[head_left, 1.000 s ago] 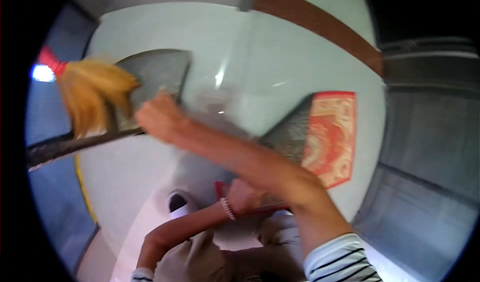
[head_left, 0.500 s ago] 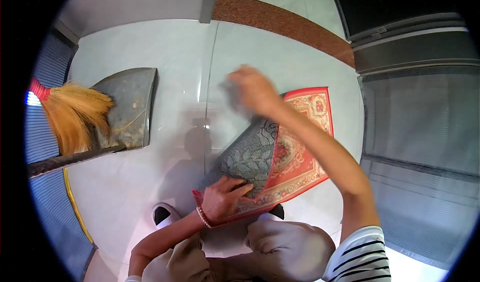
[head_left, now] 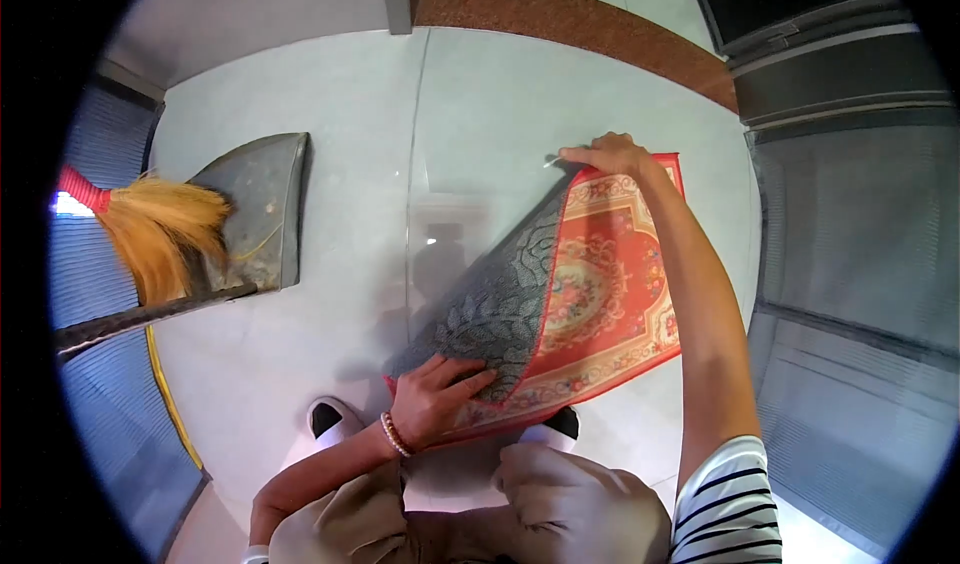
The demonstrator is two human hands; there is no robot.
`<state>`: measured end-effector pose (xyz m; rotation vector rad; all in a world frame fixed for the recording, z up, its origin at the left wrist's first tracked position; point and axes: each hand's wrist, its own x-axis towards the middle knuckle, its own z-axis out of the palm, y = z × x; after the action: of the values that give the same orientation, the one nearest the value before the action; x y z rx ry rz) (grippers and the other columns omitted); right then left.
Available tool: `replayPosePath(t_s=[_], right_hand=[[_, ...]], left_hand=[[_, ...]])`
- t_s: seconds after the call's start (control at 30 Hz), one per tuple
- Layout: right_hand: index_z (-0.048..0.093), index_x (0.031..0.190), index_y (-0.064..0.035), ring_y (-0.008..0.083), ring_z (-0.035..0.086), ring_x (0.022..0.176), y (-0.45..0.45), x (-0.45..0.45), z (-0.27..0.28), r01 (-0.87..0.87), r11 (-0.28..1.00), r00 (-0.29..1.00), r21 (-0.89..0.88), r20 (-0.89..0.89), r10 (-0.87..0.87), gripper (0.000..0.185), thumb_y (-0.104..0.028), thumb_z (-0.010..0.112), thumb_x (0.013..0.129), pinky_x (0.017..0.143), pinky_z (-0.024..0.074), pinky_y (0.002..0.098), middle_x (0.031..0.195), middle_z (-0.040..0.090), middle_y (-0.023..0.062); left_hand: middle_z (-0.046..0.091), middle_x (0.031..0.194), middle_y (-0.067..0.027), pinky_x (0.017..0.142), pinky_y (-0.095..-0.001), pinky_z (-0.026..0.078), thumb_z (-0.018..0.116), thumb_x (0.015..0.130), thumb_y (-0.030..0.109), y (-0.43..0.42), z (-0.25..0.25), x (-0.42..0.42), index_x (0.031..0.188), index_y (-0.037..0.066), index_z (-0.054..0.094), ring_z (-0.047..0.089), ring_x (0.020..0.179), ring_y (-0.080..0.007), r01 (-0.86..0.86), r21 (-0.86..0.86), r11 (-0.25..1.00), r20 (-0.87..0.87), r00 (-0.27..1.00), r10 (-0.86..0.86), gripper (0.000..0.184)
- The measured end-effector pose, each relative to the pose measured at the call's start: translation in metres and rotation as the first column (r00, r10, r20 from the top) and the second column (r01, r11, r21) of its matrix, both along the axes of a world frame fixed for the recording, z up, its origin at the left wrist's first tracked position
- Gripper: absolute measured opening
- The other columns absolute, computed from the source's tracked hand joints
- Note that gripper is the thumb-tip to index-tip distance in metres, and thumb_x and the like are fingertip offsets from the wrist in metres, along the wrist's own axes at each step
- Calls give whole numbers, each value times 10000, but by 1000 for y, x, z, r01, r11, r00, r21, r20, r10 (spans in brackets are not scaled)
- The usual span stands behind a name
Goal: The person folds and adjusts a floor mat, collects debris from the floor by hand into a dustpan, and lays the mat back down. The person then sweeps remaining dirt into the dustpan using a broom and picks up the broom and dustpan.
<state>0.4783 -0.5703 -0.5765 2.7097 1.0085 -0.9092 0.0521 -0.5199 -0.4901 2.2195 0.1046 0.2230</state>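
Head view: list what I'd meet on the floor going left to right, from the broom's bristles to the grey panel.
Broom bristles → dustpan scoop → left shoe → red-edged rug, partly folded over → grey panel

The floor mat (head_left: 612,279) looks like matt cloth with rough backing (head_left: 500,329); the tiled floor (head_left: 335,214) is smooth, glossy.

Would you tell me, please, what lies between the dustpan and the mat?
In the head view, only bare tiled floor separates the dustpan from the mat.
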Motion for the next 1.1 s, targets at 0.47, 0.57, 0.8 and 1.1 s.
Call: replayPosePath(t_s=[0.47, 0.57, 0.8, 1.1], right_hand=[[682, 783, -1, 183, 610, 692, 68, -42, 74, -192, 952, 891, 240, -365, 272, 186, -118, 707, 641, 662, 480, 304, 739, 662, 104], [679, 812, 15, 144, 599, 686, 69, -64, 82, -234, 945, 771, 229, -548, 324, 198, -118, 688, 665, 667, 476, 277, 724, 660, 85], [654, 935, 12, 166, 577, 715, 69, -90, 38, -496, 859, 656, -129, -703, 273, 355, -148, 718, 625, 638, 459, 308, 757, 634, 63], [656, 719, -18, 129, 541, 614, 75, -116, 59, -467, 884, 697, 35, -600, 393, 159, -151, 694, 639, 574, 432, 278, 618, 591, 31]], left_hand=[[622, 939, -35, 588, -298, 499, 610, 631, 74, 2, -11, -8, 1005, 126, 647, 568, 729, -198, -20, -7, 1000, 40, 999, 20, 379], [619, 941, -33, 593, -297, 500, 607, 635, 75, 4, -13, -9, 1023, 126, 638, 568, 736, -196, -26, -19, 999, 66, 997, 27, 393], [622, 973, -76, 577, -334, 489, 623, 635, 75, 3, -14, -13, 1034, 95, 638, 568, 725, -237, -16, -74, 997, 91, 996, 22, 399], [614, 982, -70, 605, -349, 506, 630, 630, 83, -1, -11, -19, 1046, 104, 631, 574, 742, -243, -35, -104, 994, 93, 995, 45, 417]])
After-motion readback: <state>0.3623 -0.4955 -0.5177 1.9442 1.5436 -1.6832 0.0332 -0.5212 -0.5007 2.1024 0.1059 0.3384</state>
